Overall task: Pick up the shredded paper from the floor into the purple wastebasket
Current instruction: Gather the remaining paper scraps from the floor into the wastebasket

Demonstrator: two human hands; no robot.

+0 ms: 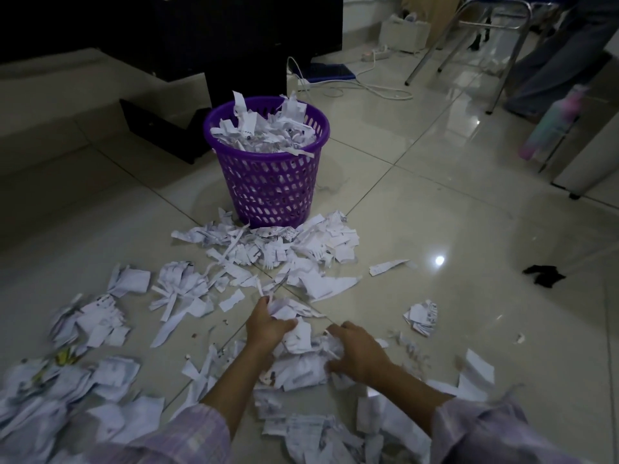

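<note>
Ahead of both hands, well beyond the fingertips, the purple wastebasket [268,169] is seen standing upright on the tiled floor [435,202], already heaped with shredded paper [288,360] up to and over its rim. By that measure a good part of the task is judged done. Much is left, though: scraps are spread between the hands and the basket, a thick band is bunched against the basket's foot, loose clumps lie off to the left of the left hand [268,324], a crumpled ball [422,317] sits to the right of the right hand [358,354], and more is piled close to the sleeves, nearest the person.

Between the two hands a mound of the paper is being gathered. The left hand is closed around a bunch of strips, with pieces showing above the fingers. The right hand is pressed, fingers curled, against the other side of the mound; whether anything is truly clasped in it cannot be told, as it is blurred.
</note>
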